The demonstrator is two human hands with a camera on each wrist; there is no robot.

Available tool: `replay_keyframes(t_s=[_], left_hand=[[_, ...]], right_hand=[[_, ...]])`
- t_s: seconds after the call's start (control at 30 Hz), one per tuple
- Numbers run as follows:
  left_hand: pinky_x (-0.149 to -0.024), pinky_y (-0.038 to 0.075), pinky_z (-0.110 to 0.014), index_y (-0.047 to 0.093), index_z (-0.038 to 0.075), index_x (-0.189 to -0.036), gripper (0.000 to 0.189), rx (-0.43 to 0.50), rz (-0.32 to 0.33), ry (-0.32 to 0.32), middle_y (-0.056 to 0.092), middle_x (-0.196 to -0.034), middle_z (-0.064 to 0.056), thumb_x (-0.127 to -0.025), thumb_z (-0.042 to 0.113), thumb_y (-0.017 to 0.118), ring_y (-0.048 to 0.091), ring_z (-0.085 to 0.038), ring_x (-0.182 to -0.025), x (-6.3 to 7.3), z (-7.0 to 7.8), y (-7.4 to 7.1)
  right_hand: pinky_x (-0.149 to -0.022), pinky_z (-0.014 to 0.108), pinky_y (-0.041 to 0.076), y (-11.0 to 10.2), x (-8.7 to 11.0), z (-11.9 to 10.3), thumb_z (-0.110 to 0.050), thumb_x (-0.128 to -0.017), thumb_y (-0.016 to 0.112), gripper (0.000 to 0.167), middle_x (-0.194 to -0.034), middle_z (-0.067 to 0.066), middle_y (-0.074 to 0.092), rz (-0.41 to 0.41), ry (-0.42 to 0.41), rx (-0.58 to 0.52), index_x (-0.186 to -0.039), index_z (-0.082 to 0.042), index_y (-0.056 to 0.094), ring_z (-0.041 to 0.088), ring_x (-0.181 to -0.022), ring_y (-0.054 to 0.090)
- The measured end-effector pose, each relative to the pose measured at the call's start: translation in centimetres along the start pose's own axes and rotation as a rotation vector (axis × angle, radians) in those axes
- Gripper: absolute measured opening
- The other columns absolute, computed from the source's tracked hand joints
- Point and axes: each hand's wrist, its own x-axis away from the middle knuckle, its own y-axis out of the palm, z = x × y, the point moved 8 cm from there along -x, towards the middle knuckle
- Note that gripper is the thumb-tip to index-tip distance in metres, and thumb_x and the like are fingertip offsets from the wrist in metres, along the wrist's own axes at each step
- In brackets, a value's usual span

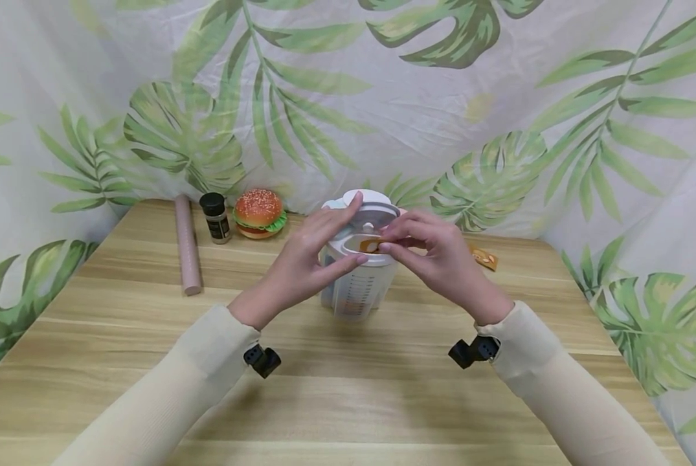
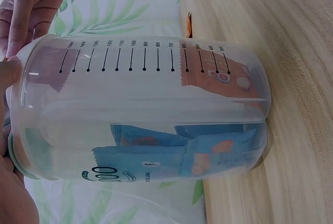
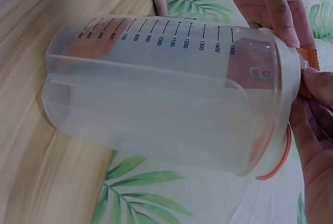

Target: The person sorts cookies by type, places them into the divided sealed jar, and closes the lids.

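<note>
A clear plastic storage container [image 1: 356, 291] with a measuring scale and a white top stands upright mid-table. My right hand [image 1: 435, 259] pinches an orange snack packet [image 3: 310, 57] between thumb and fingers at the top opening; its lower part [image 3: 250, 70] shows through the wall inside. Across the top spreads my left hand [image 1: 303, 259], thumb on the near rim and a straight finger beside the raised grey flip lid [image 1: 377, 210]. Another orange packet [image 2: 221, 73] lies at the bottom of the scaled compartment. Several blue packets [image 2: 151, 156] stand in the neighbouring compartment.
At the back left are a pinkish roll [image 1: 188, 249], a black-capped spice jar [image 1: 216, 220] and a toy hamburger [image 1: 259, 213]. One orange packet [image 1: 484, 257] lies on the wooden table [image 1: 348, 401], right of the container. A leaf-patterned cloth [image 1: 417, 129] hangs behind.
</note>
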Motion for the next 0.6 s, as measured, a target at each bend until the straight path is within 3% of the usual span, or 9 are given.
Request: replay_keyframes(t_s=[0.2, 0.6], left_hand=[[-0.132, 0.027, -0.053, 0.039, 0.008, -0.162, 0.081, -0.003, 0.007, 0.007, 0.064, -0.148, -0.015, -0.093, 0.016, 0.081, 0.057, -0.030, -0.143, 0.01, 0.06, -0.05], [-0.132, 0.027, -0.052, 0.039, 0.008, -0.162, 0.081, -0.002, 0.005, 0.004, 0.064, -0.148, -0.015, -0.093, 0.016, 0.081, 0.056, -0.030, -0.143, 0.03, 0.15, 0.00]], right_hand=[[-0.088, 0.018, 0.055, 0.43, 0.06, -0.16, 0.001, -0.092, 0.077, 0.004, -0.108, 0.011, 0.073, -0.057, -0.064, 0.131, -0.092, -0.002, 0.080, 0.024, -0.103, 0.069], [-0.083, 0.030, 0.057, 0.99, 0.36, -0.67, 0.002, -0.097, 0.071, 0.007, -0.114, 0.012, 0.066, -0.148, -0.091, 0.204, -0.097, 0.001, 0.078, 0.022, -0.101, 0.064]])
